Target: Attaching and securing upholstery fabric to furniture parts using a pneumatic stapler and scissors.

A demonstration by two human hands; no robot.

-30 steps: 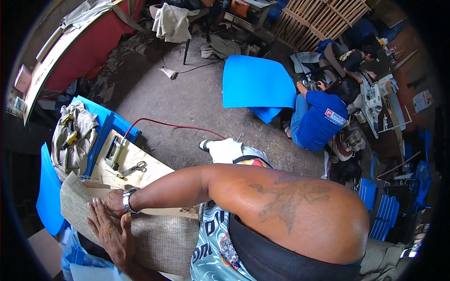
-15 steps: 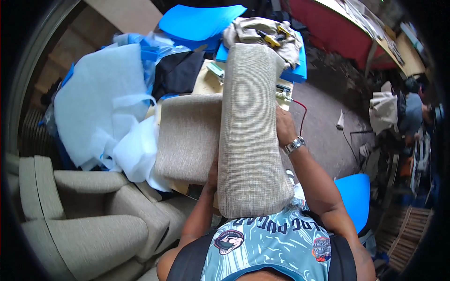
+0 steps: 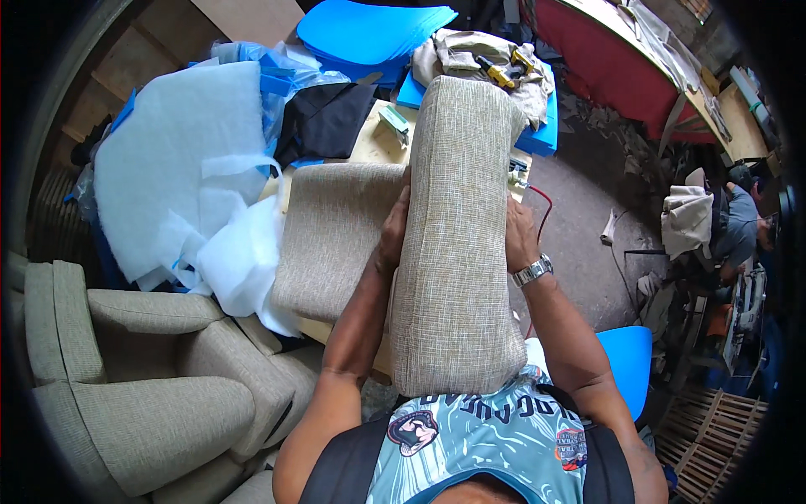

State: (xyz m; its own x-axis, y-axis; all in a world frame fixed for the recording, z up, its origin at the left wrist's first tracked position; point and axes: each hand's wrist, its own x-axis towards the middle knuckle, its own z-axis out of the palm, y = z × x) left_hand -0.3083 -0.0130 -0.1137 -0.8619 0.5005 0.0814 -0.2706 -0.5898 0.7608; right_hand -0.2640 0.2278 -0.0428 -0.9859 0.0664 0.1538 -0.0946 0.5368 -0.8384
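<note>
A long beige woven-fabric seat cushion (image 3: 460, 235) stands on its narrow side in front of my chest, its near end against my shirt. My left hand (image 3: 395, 228) presses on its left face, fingertips partly hidden behind it. On the opposite face my right hand (image 3: 522, 233), with a metal watch on the wrist, grips the cushion's edge. A second beige upholstered piece (image 3: 336, 244) lies flat on the worktable (image 3: 369, 151) to the left, partly under my left forearm.
White padding sheets (image 3: 180, 160) and a black cloth (image 3: 323, 122) lie left. A green-and-white tool (image 3: 393, 124), blue foam sheets (image 3: 374, 29) and a yellow-and-black tool (image 3: 497, 71) are at the back. A red hose (image 3: 550, 203) hangs right; beige armchairs (image 3: 159, 412) stand left. Another person (image 3: 739, 223) is far right.
My left hand has slid up the cushion's left face, away from me, and now shows more fully. The cushion has shifted slightly right in view; my right hand keeps its hold.
</note>
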